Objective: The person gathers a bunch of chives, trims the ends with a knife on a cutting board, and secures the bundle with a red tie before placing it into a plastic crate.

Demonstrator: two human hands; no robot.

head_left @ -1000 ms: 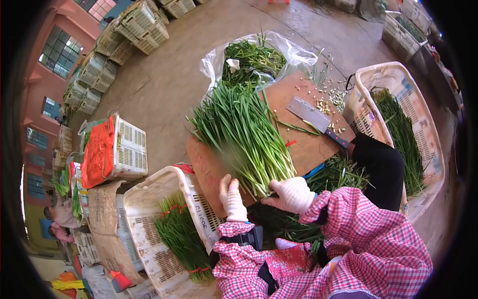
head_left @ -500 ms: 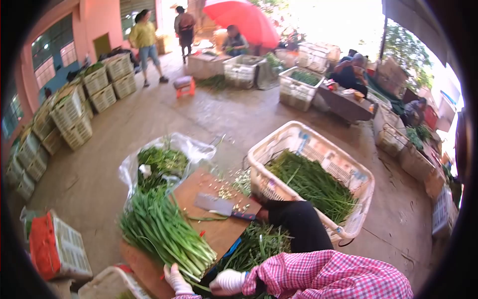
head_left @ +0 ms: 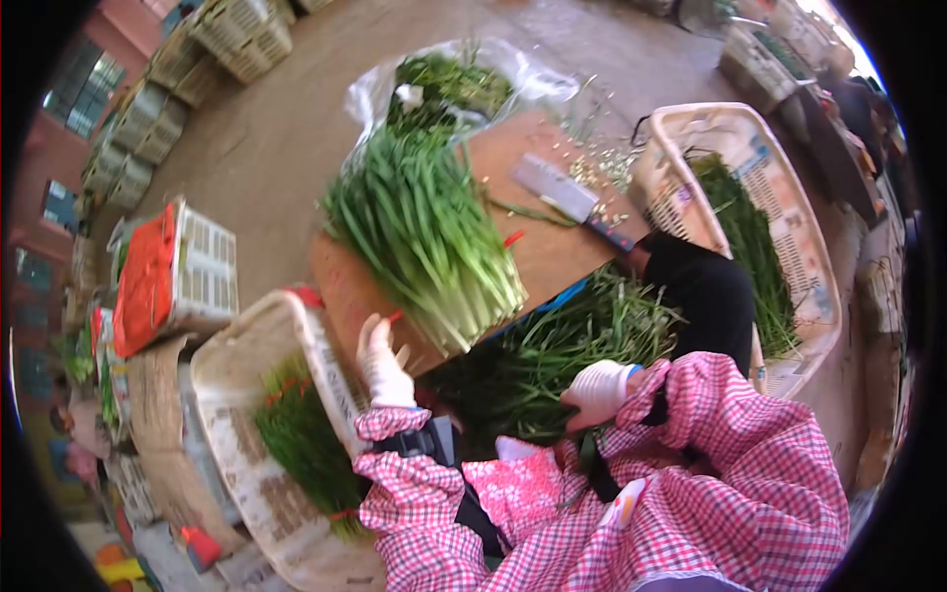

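Note:
A thick bunch of long green leaves with pale stems (head_left: pixel 429 242), likely garlic chives, lies across a round wooden board (head_left: pixel 552 252). My left hand (head_left: pixel 385 367), in a white glove, is open at the board's near edge beside the pale stem ends, its fingers apart. A small red strip touches or lies near its fingertips. My gloved right hand (head_left: pixel 599 393) is closed over the loose leaves (head_left: pixel 582 340) in front of my lap; its fingertips are partly hidden. On the board rests a cleaver (head_left: pixel 557 187), its dark handle toward my right knee.
A white crate (head_left: pixel 824 261) of greens stands at my right. Another crate (head_left: pixel 212 380) at my left holds bundles tied in red. Beyond the board sits a clear plastic bag (head_left: pixel 538 84) of leafy scraps. A red-covered crate (head_left: pixel 207 271) and stacked crates (head_left: pixel 237 39) line the left.
The view has tipped downward and turned left, bringing the left crate and my lap into sight. My right hand has moved away from my left hand and the bunch, toward my lap.

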